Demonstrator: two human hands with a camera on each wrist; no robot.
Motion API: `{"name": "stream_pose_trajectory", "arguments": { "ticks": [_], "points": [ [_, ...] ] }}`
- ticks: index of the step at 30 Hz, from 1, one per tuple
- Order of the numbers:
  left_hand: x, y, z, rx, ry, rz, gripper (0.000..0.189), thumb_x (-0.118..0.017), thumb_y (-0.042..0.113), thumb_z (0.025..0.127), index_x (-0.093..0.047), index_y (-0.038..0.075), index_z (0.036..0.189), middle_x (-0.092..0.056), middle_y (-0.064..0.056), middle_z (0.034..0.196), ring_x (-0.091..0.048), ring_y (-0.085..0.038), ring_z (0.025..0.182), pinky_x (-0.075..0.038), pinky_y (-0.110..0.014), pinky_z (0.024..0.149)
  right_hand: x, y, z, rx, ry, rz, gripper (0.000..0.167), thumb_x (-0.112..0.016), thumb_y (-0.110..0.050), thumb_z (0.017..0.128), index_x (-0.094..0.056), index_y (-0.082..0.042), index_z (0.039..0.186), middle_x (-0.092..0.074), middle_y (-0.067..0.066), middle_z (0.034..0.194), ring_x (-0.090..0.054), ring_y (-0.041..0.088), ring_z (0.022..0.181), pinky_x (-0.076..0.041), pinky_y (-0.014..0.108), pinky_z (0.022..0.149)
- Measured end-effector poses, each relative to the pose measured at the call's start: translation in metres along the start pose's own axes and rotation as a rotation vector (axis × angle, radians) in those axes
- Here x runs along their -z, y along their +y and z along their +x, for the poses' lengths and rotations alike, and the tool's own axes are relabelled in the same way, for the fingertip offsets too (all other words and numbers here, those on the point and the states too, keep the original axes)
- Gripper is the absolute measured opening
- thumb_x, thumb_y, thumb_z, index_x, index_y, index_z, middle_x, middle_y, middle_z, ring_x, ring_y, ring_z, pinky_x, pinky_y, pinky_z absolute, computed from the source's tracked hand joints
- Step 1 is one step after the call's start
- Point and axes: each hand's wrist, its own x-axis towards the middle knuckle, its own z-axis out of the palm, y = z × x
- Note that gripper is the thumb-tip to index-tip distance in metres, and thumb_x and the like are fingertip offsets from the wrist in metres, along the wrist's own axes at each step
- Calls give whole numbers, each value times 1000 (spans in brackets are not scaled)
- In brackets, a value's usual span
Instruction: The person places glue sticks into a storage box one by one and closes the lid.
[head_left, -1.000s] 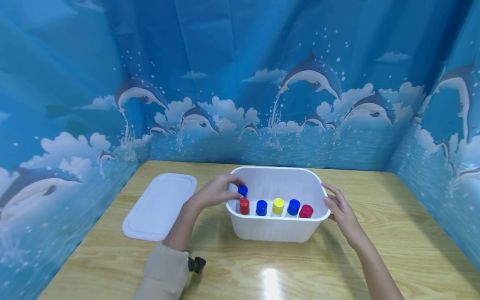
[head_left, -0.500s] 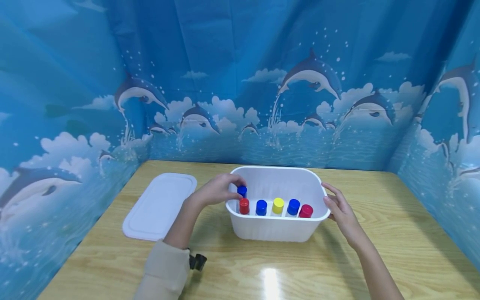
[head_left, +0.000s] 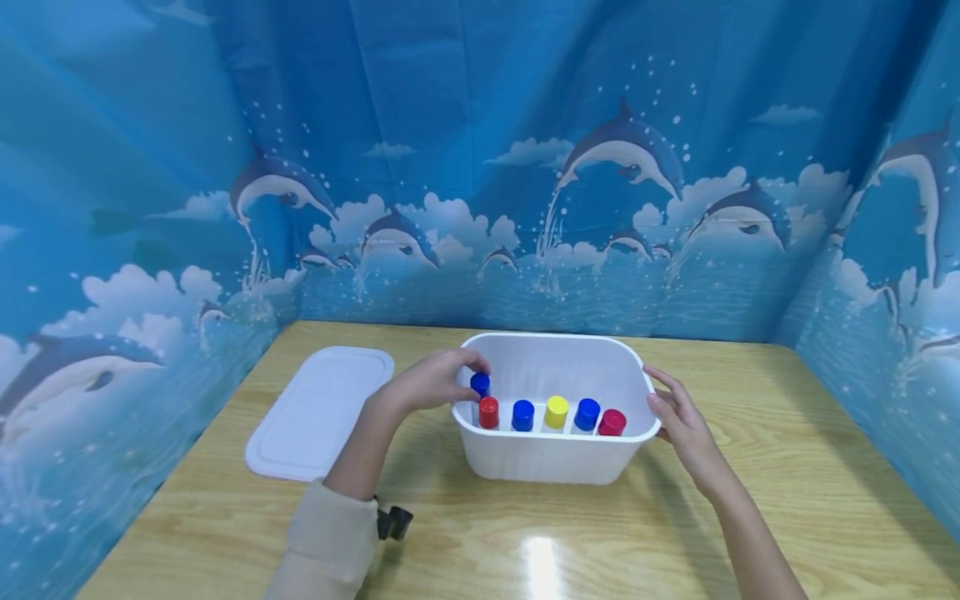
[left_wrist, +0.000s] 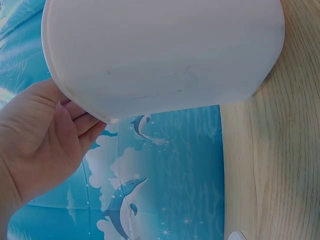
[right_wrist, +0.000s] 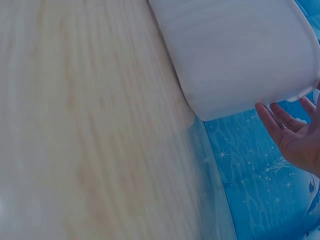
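A white plastic tub [head_left: 547,460] stands on the table with several capped containers inside. My left hand [head_left: 431,382] reaches over the tub's left rim and pinches a blue-capped container [head_left: 480,383]. Just in front of it is a red cap [head_left: 488,412]. Along the near wall follow a blue cap [head_left: 522,414], a yellow cap [head_left: 556,412], another blue cap [head_left: 587,414] and a darker red cap [head_left: 612,422]. My right hand [head_left: 682,429] holds the tub's right rim, its fingers against the outer wall in the right wrist view. The container bodies are mostly hidden.
A white lid [head_left: 321,412] lies flat on the wooden table [head_left: 480,533], left of the tub. Behind and beside the table hangs a blue dolphin-print curtain [head_left: 465,167]. A black device [head_left: 393,523] sits at the left sleeve cuff.
The blue-capped container in my left hand has shifted slightly left, toward the tub's left wall. My right hand and the tub stay put.
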Motion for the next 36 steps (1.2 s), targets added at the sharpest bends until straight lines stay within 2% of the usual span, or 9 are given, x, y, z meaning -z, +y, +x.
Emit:
{"name": "stream_pose_trajectory", "arguments": {
  "ticks": [7,11,20,27,36],
  "points": [
    [1,0,-2,-31,-9,-17,34,-70,10,82,-60,6,115,-60,-3,110,-55,-18,103,-46,-33,88,1,3,0,22,6,1,50,-37,-30,100,-24,-8,143,-40,28,129,-51,14,105,-47,28,81],
    [1,-2,-2,-54,-3,-22,34,-70,10,82,-60,5,115,-61,-3,109,-55,-17,102,-46,-32,88,1,4,1,31,10,6,49,-37,-29,100,-25,-8,143,-41,29,127,-52,8,102,-48,27,80],
    [1,-4,-2,-69,10,-20,35,-68,9,84,-59,4,117,-60,-5,114,-53,-19,107,-44,-34,91,1,3,1,27,9,7,50,-38,-30,100,-25,-8,143,-40,29,128,-51,9,103,-47,25,79],
    [0,-3,-1,-47,10,-18,37,-67,12,85,-57,7,120,-58,-4,117,-53,-18,108,-45,-33,90,1,2,1,23,12,2,50,-38,-31,100,-25,-7,143,-41,29,128,-52,15,104,-47,25,80],
    [0,-2,-1,-27,18,-14,40,-67,14,85,-56,9,123,-57,-3,117,-52,-18,109,-45,-34,90,1,3,1,38,16,5,49,-38,-29,100,-26,-6,142,-42,30,126,-53,10,101,-47,24,79]
  ]
}}
